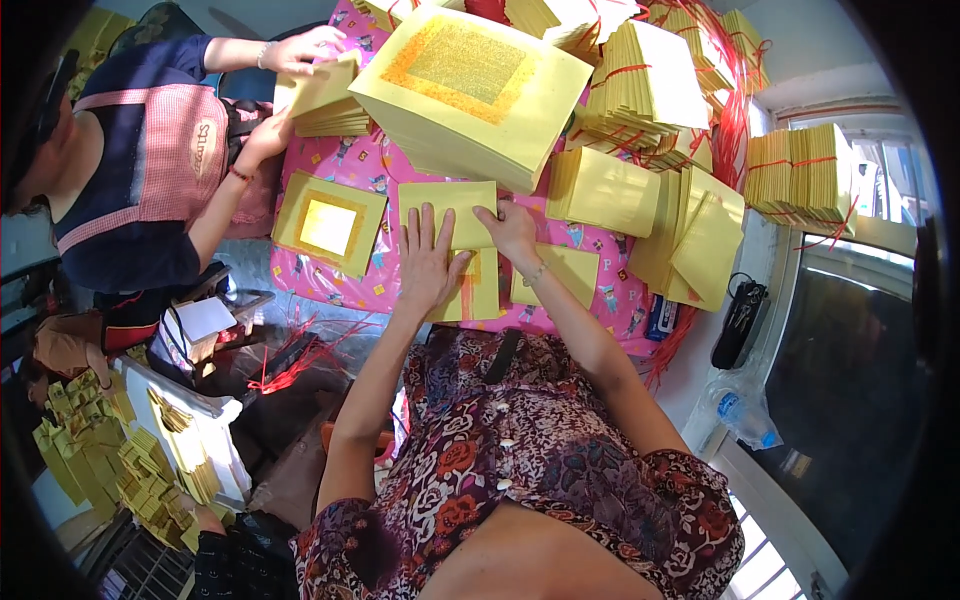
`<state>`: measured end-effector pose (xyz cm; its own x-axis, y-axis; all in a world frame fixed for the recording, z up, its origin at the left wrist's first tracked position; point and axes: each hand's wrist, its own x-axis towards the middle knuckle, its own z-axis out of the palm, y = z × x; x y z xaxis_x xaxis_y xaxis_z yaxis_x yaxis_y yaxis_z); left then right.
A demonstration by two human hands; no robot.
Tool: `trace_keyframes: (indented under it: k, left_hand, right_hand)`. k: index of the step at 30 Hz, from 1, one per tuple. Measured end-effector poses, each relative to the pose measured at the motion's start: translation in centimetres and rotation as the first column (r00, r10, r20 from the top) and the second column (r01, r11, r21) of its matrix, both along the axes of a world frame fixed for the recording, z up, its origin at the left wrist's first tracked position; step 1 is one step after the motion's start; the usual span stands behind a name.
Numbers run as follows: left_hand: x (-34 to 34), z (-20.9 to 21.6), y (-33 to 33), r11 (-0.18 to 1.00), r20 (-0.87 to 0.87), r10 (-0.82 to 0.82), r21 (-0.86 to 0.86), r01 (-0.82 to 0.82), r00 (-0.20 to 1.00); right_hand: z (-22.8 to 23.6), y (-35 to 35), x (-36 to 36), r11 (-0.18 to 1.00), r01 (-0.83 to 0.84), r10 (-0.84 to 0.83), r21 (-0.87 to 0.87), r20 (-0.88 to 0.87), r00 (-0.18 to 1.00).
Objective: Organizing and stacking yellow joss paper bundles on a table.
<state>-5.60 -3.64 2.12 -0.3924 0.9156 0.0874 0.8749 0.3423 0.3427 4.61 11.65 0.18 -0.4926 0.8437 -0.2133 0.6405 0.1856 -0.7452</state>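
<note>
Pink and patterned, our table [320,285] bears a yellow sheet [465,208] right in front of us: our left hand [432,262] rests flat on it, fingers extended and released, while our right hand [512,232] meets its right edge, and we cannot tell whether those fingers pinch or merely press. Just below it we see an orange-patched sheet [485,285] and a plain sheet [570,272]; beyond rises a tall yellow stack [475,100], with red-tied bundles [640,90] to its right and, at our left, a co-worker [165,150] touching a pile of yellow paper [330,120].
</note>
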Motion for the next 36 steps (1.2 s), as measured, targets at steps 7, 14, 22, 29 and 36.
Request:
trace_keyframes:
  k: [7,14,22,29,36]
  left_hand:
    - [0.4,-0.1,0.0,1.000,-0.007,0.000,-0.001,0.000,1.000]
    - [0.6,-0.5,0.0,1.000,-0.018,0.017,-0.016,-0.017,1.000]
    - [0.4,-0.8,0.2,0.999,-0.046,-0.014,-0.032,0.013,0.999]
    - [0.0,-1.0,-0.1,0.998,0.017,-0.032,-0.058,0.033,0.999]
    - [-2.0,-1.7,-2.4,0.983,-0.011,-0.117,-0.143,0.115,0.993]
  right_hand:
    - [0.2,0.2,0.1,1.000,-0.019,0.019,0.004,0.046,0.999]
    - [4.3,-1.9,0.3,0.967,0.048,-0.037,0.250,-0.048,0.998]
    - [2.8,-5.3,1.3,0.771,-0.369,0.382,0.518,0.086,0.920]
    - [1.4,-4.7,2.1,0.837,-0.318,0.371,0.446,-0.034,0.928]
    - [0.8,-4.7,2.5,0.823,-0.313,0.376,0.473,-0.043,0.926]
